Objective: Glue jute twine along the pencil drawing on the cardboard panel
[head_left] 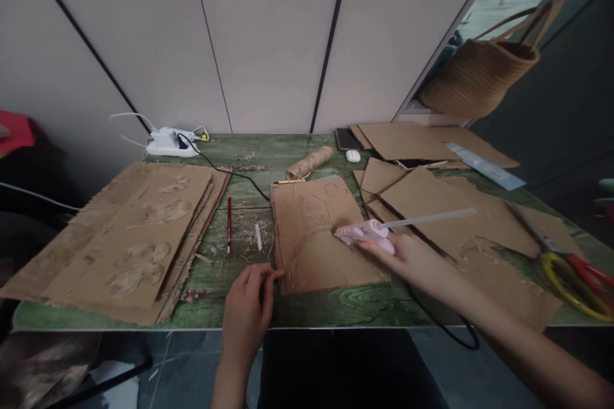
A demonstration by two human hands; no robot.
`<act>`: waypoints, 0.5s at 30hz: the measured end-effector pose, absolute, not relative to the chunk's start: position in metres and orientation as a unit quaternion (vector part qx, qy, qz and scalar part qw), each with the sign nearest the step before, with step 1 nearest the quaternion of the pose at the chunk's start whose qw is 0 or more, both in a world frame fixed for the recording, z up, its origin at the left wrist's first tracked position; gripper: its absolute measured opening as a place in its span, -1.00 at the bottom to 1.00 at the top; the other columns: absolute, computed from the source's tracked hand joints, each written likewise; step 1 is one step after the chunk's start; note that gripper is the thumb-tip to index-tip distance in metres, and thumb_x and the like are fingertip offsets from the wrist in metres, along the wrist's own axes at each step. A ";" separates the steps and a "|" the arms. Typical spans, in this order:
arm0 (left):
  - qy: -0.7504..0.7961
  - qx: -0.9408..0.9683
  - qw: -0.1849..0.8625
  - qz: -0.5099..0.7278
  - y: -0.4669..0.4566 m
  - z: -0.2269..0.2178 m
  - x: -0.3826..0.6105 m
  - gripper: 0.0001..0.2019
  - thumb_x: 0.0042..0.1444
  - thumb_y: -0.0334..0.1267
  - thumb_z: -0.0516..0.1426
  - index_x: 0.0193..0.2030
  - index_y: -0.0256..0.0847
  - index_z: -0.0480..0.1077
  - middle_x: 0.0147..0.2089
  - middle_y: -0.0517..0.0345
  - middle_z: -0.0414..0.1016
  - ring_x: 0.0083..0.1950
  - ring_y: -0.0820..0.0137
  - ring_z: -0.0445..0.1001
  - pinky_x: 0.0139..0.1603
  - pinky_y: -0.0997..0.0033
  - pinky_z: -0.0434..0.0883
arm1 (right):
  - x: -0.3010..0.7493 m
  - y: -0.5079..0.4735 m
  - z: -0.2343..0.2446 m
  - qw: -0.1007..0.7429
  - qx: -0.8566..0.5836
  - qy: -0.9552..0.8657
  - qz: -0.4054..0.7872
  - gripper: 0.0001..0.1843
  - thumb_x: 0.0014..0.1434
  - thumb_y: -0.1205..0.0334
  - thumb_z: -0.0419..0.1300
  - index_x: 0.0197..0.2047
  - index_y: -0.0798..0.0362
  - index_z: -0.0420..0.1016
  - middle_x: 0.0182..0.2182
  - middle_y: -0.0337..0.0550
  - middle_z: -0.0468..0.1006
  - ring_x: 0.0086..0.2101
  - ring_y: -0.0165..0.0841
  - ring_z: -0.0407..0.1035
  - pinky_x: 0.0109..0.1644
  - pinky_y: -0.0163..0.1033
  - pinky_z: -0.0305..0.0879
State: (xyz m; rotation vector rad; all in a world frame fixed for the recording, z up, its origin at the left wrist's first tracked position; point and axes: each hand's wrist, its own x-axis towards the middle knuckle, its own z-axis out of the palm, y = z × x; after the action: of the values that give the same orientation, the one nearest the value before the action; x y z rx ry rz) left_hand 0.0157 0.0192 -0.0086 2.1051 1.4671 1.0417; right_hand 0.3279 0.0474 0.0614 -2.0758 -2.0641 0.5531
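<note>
In my right hand (391, 250) is a pale pink hot glue gun (367, 232), with a long clear glue stick (429, 218) jutting out of its back. Its nozzle points left, just over a cardboard sheet (330, 265). Arcs of twine (300, 239) curve across that sheet, beside faint drawn lines. My left hand (249, 297) is closed at the sheet's lower left corner, thumb and forefinger together where a loose twine strand (274, 236) comes down. A twine roll (310, 163) lies behind the sheet, and a yellow pencil (289, 182) rests at its top edge.
Left stands a cardboard stack (119, 236) with twine shapes on top. A dark red pencil (229, 223) and scraps lie between. Cardboard pieces (422, 198), scissors (551, 255) and a ruler (484, 166) are right. A power strip (171, 144), phone (346, 139) and white case (352, 156) sit behind.
</note>
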 end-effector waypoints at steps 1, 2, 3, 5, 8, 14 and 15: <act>0.520 0.746 0.187 0.370 0.019 -0.008 0.016 -0.92 0.38 -0.30 0.01 -0.08 -0.10 0.31 -0.15 0.12 0.62 -0.05 0.30 0.60 -0.05 0.30 0.49 | 0.328 0.047 0.061 0.079 -0.695 -0.691 0.182 -0.30 0.27 -0.38 -0.11 -0.46 0.02 0.49 -0.58 -0.06 0.50 -0.54 -0.21 0.36 -0.48 -0.23 0.05; 0.521 0.745 0.189 0.371 0.020 -0.008 0.016 -0.92 0.38 -0.30 0.00 -0.08 -0.10 0.31 -0.16 0.12 0.62 -0.06 0.30 0.61 -0.06 0.30 0.49 | 0.329 0.046 0.061 0.077 -0.697 -0.690 0.178 -0.30 0.27 -0.38 -0.11 -0.44 0.02 0.50 -0.57 -0.05 0.51 -0.53 -0.21 0.37 -0.47 -0.23 0.06; 0.520 0.745 0.193 0.372 0.020 -0.007 0.016 -0.91 0.38 -0.30 0.00 -0.08 -0.10 0.31 -0.16 0.11 0.62 -0.07 0.29 0.61 -0.07 0.31 0.49 | 0.329 0.045 0.062 0.075 -0.700 -0.688 0.174 -0.30 0.27 -0.39 -0.12 -0.42 0.02 0.50 -0.56 -0.05 0.53 -0.53 -0.21 0.38 -0.47 -0.23 0.07; 0.519 0.743 0.199 0.373 0.020 -0.007 0.016 -0.91 0.38 -0.30 0.00 -0.10 -0.10 0.32 -0.17 0.09 0.62 -0.06 0.28 0.61 -0.08 0.30 0.49 | 0.328 0.043 0.064 0.073 -0.705 -0.684 0.172 -0.30 0.26 -0.39 -0.12 -0.42 0.02 0.51 -0.53 -0.03 0.56 -0.50 -0.19 0.41 -0.46 -0.22 0.10; 0.519 0.741 0.199 0.376 0.020 -0.007 0.016 -0.90 0.38 -0.28 0.00 -0.09 -0.11 0.33 -0.17 0.09 0.62 -0.07 0.27 0.61 -0.08 0.29 0.50 | 0.328 0.041 0.068 0.067 -0.709 -0.678 0.182 -0.31 0.24 -0.39 -0.10 -0.45 0.01 0.49 -0.52 -0.01 0.56 -0.50 -0.17 0.41 -0.45 -0.20 0.12; 0.523 0.738 0.206 0.373 0.021 -0.009 0.014 -0.90 0.38 -0.26 0.00 -0.09 -0.09 0.33 -0.17 0.09 0.63 -0.05 0.26 0.61 -0.06 0.28 0.49 | 0.337 0.044 0.075 0.079 -0.712 -0.666 0.207 -0.34 0.18 -0.42 -0.03 -0.55 -0.01 0.37 -0.63 -0.05 0.46 -0.59 -0.26 0.29 -0.49 -0.20 0.04; 0.525 0.737 0.208 0.372 0.021 -0.010 0.014 -0.90 0.38 -0.26 0.00 -0.09 -0.09 0.33 -0.17 0.09 0.63 -0.05 0.26 0.61 -0.06 0.28 0.49 | 0.337 0.046 0.077 0.094 -0.708 -0.665 0.216 -0.36 0.16 -0.41 0.02 -0.56 0.00 0.36 -0.63 -0.06 0.45 -0.59 -0.28 0.28 -0.49 -0.21 0.03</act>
State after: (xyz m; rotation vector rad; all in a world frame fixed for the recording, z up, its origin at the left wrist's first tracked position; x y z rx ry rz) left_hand 0.0142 0.0211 -0.0096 2.0512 1.4610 1.0358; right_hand 0.3372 0.0459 0.0773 -2.1006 -1.9737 0.6396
